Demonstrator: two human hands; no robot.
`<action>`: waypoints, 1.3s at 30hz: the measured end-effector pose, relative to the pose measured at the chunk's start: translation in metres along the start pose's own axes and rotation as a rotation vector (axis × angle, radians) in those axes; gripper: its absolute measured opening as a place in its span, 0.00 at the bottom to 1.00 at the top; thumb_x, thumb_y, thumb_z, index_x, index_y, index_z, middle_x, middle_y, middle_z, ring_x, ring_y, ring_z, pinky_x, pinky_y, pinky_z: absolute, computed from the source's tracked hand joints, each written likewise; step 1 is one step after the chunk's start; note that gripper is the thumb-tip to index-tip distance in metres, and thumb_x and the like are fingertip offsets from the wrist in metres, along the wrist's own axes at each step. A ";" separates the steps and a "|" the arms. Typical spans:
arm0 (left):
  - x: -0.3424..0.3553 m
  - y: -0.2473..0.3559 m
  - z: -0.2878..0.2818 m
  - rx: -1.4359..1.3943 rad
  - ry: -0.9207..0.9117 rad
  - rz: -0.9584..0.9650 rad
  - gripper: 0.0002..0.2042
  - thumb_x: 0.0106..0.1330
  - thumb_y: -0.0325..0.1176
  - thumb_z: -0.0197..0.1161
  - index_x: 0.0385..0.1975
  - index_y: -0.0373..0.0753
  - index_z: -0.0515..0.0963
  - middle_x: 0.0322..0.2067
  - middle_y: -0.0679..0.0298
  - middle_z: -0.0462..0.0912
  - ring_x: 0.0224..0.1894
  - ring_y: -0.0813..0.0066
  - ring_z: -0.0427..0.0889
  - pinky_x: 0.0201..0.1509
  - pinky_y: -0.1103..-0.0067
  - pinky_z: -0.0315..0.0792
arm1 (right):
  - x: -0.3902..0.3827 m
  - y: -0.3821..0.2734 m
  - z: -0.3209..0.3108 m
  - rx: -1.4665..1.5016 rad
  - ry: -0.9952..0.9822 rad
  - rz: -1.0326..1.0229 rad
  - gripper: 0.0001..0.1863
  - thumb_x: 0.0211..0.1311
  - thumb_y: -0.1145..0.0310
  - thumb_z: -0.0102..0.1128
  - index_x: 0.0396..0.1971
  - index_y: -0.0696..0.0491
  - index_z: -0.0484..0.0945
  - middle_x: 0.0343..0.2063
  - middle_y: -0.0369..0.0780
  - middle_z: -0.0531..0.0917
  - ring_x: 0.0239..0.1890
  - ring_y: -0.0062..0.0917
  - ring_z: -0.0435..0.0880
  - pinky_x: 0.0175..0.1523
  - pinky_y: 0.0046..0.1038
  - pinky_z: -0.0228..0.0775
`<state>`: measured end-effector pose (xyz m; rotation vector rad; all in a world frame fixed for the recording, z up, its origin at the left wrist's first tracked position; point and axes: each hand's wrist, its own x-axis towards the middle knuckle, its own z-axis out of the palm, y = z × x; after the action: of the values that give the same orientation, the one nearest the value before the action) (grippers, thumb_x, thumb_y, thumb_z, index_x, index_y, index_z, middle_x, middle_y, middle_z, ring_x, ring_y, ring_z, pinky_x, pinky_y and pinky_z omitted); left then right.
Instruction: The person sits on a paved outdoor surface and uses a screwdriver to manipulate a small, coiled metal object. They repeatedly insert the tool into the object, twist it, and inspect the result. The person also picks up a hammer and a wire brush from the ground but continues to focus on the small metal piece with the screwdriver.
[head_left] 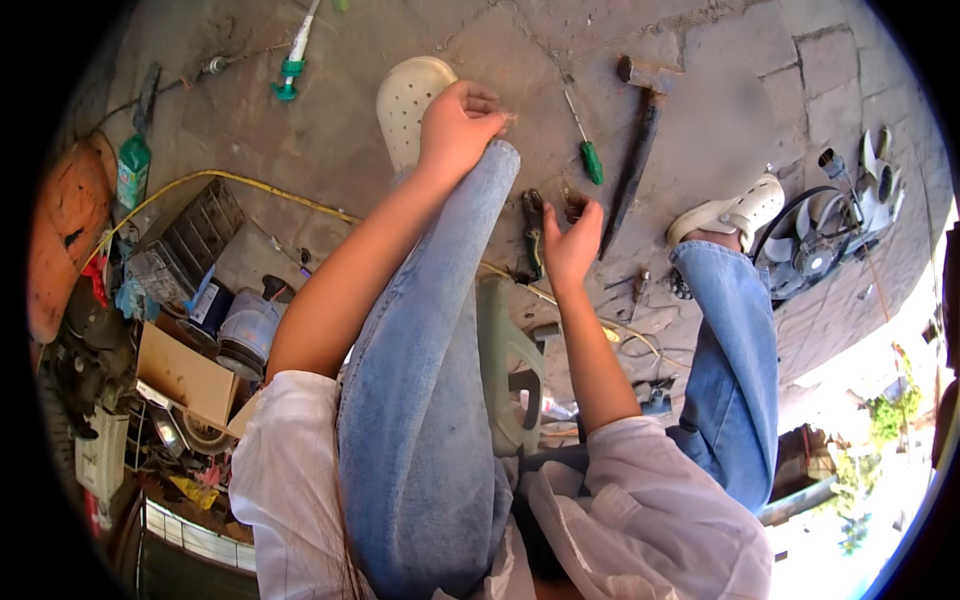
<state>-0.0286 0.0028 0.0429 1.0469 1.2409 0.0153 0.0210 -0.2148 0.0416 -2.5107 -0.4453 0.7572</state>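
Note:
My left hand [460, 130] is just past the cuff of my left jeans leg [415, 370], over a cream clog [405, 105]. Its fingers are curled together; anything in them is too small to make out. Raised between my legs is my right hand [572, 245], thumb up and fingers bent, with something small and dark at the fingertips that I cannot name. A pair of pliers [533, 232] lies on the ground beside its thumb. Farther off are a screwdriver with a green handle [592, 162] and a hammer [640, 140] with a dark handle.
Fan parts [815, 240] lie by my right clog [735, 210]. A yellow hose [270, 190] crosses the paving on the left, near a grey crate [195, 230], a cardboard box [185, 370] and a green bottle [132, 170]. A white-and-green tube [295, 60] lies far left. A green plastic stool [505, 370] shows beneath me.

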 end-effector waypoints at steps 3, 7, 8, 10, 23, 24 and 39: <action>0.013 -0.014 0.011 0.065 -0.004 0.094 0.11 0.56 0.22 0.62 0.38 0.28 0.72 0.32 0.57 0.81 0.32 0.74 0.82 0.35 0.81 0.77 | 0.026 -0.006 -0.001 -0.065 0.176 -0.187 0.19 0.48 0.70 0.67 0.39 0.59 0.70 0.38 0.47 0.74 0.43 0.43 0.72 0.49 0.37 0.65; 0.028 -0.023 0.023 0.130 0.032 0.140 0.09 0.57 0.22 0.62 0.37 0.29 0.73 0.31 0.58 0.83 0.33 0.75 0.83 0.35 0.82 0.76 | 0.063 -0.019 -0.006 -0.242 0.215 -0.270 0.18 0.50 0.72 0.65 0.41 0.59 0.70 0.41 0.49 0.73 0.48 0.45 0.68 0.53 0.39 0.61; 0.030 -0.025 0.025 0.183 0.053 0.165 0.09 0.57 0.22 0.63 0.36 0.30 0.74 0.30 0.59 0.83 0.33 0.75 0.83 0.35 0.82 0.76 | 0.068 -0.014 -0.005 -0.270 0.196 -0.247 0.18 0.51 0.72 0.64 0.41 0.59 0.70 0.41 0.49 0.73 0.48 0.45 0.68 0.53 0.39 0.61; 0.032 -0.028 0.028 0.291 0.096 0.214 0.09 0.56 0.23 0.63 0.36 0.30 0.74 0.29 0.59 0.83 0.32 0.76 0.83 0.35 0.82 0.76 | 0.073 -0.009 -0.004 -0.324 0.155 -0.201 0.16 0.53 0.72 0.62 0.40 0.58 0.70 0.42 0.50 0.73 0.49 0.46 0.68 0.53 0.40 0.61; 0.033 -0.035 0.030 0.422 0.099 0.315 0.09 0.53 0.26 0.65 0.33 0.34 0.75 0.27 0.61 0.83 0.29 0.75 0.82 0.35 0.79 0.75 | 0.026 -0.062 -0.010 0.229 -0.102 -0.016 0.15 0.60 0.71 0.54 0.48 0.49 0.76 0.20 0.46 0.78 0.18 0.33 0.76 0.29 0.30 0.69; 0.032 -0.034 0.030 0.424 0.100 0.320 0.09 0.53 0.26 0.65 0.33 0.34 0.75 0.27 0.61 0.83 0.29 0.75 0.82 0.35 0.79 0.75 | 0.027 -0.063 -0.011 0.231 -0.098 -0.012 0.15 0.60 0.71 0.54 0.48 0.50 0.77 0.20 0.46 0.79 0.18 0.32 0.76 0.29 0.30 0.69; 0.034 -0.039 0.033 0.514 0.148 0.405 0.10 0.52 0.27 0.66 0.33 0.34 0.75 0.26 0.60 0.83 0.27 0.71 0.82 0.33 0.76 0.75 | 0.036 -0.072 -0.020 0.291 -0.188 0.153 0.16 0.60 0.71 0.52 0.47 0.56 0.79 0.28 0.48 0.83 0.21 0.20 0.75 0.33 0.24 0.70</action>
<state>-0.0105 -0.0221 -0.0095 1.7613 1.1709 0.0902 0.0489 -0.1463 0.0787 -2.2288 -0.1895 1.0426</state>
